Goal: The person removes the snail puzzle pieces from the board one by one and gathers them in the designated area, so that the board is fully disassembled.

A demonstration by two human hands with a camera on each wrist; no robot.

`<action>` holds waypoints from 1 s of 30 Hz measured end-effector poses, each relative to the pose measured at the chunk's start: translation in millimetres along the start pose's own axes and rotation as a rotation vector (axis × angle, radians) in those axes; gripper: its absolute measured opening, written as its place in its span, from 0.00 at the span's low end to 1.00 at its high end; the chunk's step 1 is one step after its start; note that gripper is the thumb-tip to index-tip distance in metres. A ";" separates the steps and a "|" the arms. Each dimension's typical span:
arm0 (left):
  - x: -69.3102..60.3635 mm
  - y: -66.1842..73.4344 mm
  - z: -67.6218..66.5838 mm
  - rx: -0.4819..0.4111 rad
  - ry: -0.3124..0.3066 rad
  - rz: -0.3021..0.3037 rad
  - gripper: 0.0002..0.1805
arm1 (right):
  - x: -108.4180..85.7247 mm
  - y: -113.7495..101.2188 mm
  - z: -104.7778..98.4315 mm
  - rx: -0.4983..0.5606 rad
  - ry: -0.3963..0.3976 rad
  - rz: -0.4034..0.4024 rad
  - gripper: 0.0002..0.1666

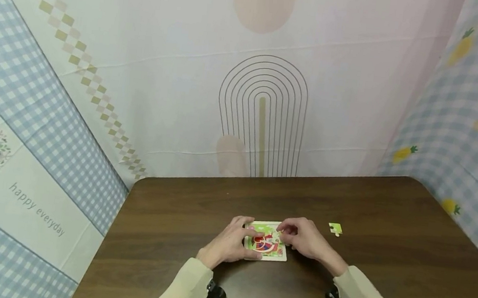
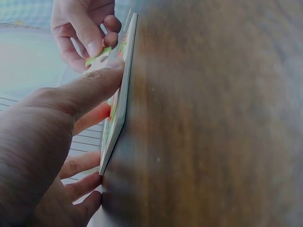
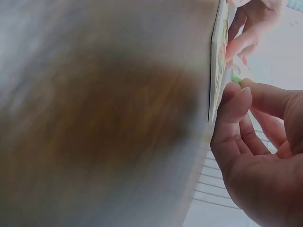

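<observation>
R fingers (image 3: 239, 101) pinch a pc (image 2: 98, 60) by its edge; puzzle (image 1: 275, 259) sits under L fingers (image 2: 92, 117), spread wide. Pc could slip or twist b/c grip's small; puzzle could skid if L press is light. Spare pc (image 1: 336, 228): on bench (image 1: 389, 225), right of R fingers.

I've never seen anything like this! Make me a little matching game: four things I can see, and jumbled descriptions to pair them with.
Things:
1. Left hand
2. Right hand
3. Loose piece
4. Tabletop

Descriptions:
A. Dark brown
B. Pinching a small puzzle piece
C. Lying apart, beyond both hands to the right
D. Touching the puzzle board, with nothing pinched

Pairs: 1-D, 2-B, 3-C, 4-A
</observation>
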State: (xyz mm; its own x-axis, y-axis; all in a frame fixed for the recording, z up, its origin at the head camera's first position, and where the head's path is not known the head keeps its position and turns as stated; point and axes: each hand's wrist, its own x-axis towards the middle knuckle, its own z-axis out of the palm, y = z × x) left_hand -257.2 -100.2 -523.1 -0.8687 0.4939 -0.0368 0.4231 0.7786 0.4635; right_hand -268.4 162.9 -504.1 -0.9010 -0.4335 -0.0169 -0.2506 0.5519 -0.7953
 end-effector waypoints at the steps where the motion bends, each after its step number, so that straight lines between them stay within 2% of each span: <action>1: 0.1 0.1 0.2 -0.001 0.000 0.000 0.34 | -1.7 1.4 -1.2 0.008 0.004 0.000 0.09; 8: 0.3 1.3 1.1 -0.002 -0.004 0.003 0.34 | -20.3 16.4 -19.7 0.028 0.055 0.058 0.10; 20: -1.5 -1.4 0.1 -0.047 -0.001 0.002 0.33 | -62.6 53.3 -75.1 0.007 0.114 0.175 0.15; 30: 0.2 -1.1 1.0 -0.052 0.001 0.009 0.33 | -71.8 75.2 -98.6 -0.005 0.097 0.252 0.21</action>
State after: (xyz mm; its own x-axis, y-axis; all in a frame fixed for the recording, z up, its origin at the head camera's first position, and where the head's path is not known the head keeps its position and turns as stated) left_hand -257.5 -100.5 -524.5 -0.8653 0.5002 -0.0316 0.4167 0.7529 0.5094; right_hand -257.4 305.8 -502.9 -0.9649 -0.2115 -0.1557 -0.0155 0.6377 -0.7702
